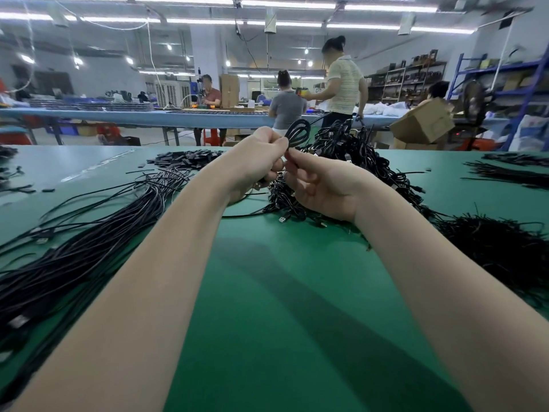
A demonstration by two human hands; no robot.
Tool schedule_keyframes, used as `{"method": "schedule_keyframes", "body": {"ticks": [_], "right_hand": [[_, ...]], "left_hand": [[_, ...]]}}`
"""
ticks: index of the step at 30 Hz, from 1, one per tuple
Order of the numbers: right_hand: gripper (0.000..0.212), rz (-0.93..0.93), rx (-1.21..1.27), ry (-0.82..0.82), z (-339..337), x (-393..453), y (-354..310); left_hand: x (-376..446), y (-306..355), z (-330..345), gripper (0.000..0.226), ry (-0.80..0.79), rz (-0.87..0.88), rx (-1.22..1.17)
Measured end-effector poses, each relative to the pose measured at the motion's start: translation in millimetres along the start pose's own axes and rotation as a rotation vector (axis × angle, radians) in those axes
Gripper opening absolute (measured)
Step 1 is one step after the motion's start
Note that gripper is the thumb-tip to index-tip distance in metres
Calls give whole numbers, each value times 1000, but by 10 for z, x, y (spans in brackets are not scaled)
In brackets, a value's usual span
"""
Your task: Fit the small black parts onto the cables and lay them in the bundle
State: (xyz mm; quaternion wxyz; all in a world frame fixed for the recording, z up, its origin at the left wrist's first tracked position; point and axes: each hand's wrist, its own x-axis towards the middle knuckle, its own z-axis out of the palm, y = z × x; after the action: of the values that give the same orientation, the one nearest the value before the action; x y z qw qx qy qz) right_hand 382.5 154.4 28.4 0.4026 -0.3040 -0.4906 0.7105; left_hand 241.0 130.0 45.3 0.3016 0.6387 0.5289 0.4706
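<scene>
Pinching a looped cable (pixel 297 132) between your left hand (pixel 261 162) and right hand (pixel 320 185), fingers together, hiding any small part

Bright, even light falls from rows of ceiling tube lights (pixel 237 3), which glare white. The forearms cast soft, dark shadows on the green tabletop (pixel 267 292). Wide-angle distortion bends the edges; corners and the far background look soft
</scene>
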Motion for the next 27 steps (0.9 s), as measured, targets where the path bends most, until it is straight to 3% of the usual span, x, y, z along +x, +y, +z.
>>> {"method": "schedule_keyframes", "body": {"ticks": [4, 9, 13, 16, 19, 23, 27], "right_hand": [[6, -253, -204, 133, 19, 28, 41], [13, -669, -894, 413, 10, 50, 80], [15, -831, -1284, 471, 33, 28, 122], [13, -1118, -1529, 483, 42, 18, 171], [9, -1223, -1412, 405, 44, -10, 160], [14, -1082, -1122, 416, 18, 17, 52], [17, -980, -1074, 443, -12, 25, 11]], "left_hand": [[26, -25, 28, 14, 25, -22, 33], [62, -39, 103, 22, 71, -80, 117], [12, -6, 75, 24, 51, -229, 127], [-35, 27, 16, 22, 75, -298, 71], [-3, -4, -69, 28, 159, -188, 40], [8, 9, -106, 43, 152, 27, -7], [-14, 62, -98, 45, 82, 82, -13]]}}
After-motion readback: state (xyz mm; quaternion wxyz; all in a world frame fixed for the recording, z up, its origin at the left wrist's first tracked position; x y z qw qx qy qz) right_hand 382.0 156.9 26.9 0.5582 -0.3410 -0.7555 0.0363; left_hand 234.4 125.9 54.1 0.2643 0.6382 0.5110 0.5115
